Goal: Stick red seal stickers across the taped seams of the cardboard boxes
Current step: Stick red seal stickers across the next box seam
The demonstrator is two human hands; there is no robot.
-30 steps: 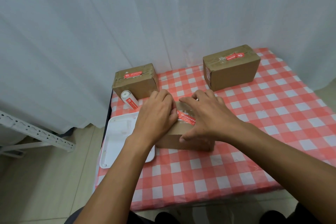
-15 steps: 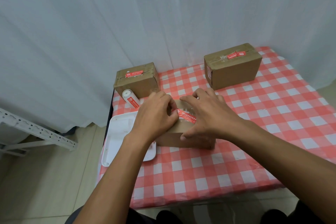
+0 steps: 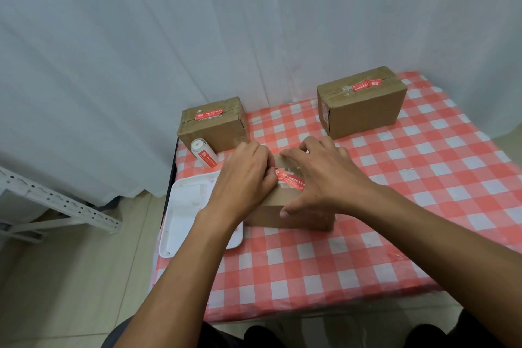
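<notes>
Head view: the near box (image 3: 288, 210) sits at the middle of the checked bench (image 3: 423, 206), with both hands on its top. The red seal sticker (image 3: 291, 179) lies across the taped seam between them. The left hand (image 3: 245, 175), at 9 o'clock of the sticker, has its fingers (image 3: 261, 154) bent down over the sticker's left end, whether pressing or pinching it I cannot tell. The right hand (image 3: 324, 178), at 3 o'clock, lies spread flat with the thumb down the box's front face.

Risks, as I judge them: uneven rubbing could trap a crease, or a lifting fingertip could peel the end back up (the shiny tape may grip poorly). A hard push could slide the box into the white tray (image 3: 192, 215) at 8 o'clock.

The back-left box (image 3: 214, 127) at 11 o'clock and back-right box (image 3: 361, 104) at 1 o'clock already carry seals; the sticker roll (image 3: 204, 153) lies beside the former.
</notes>
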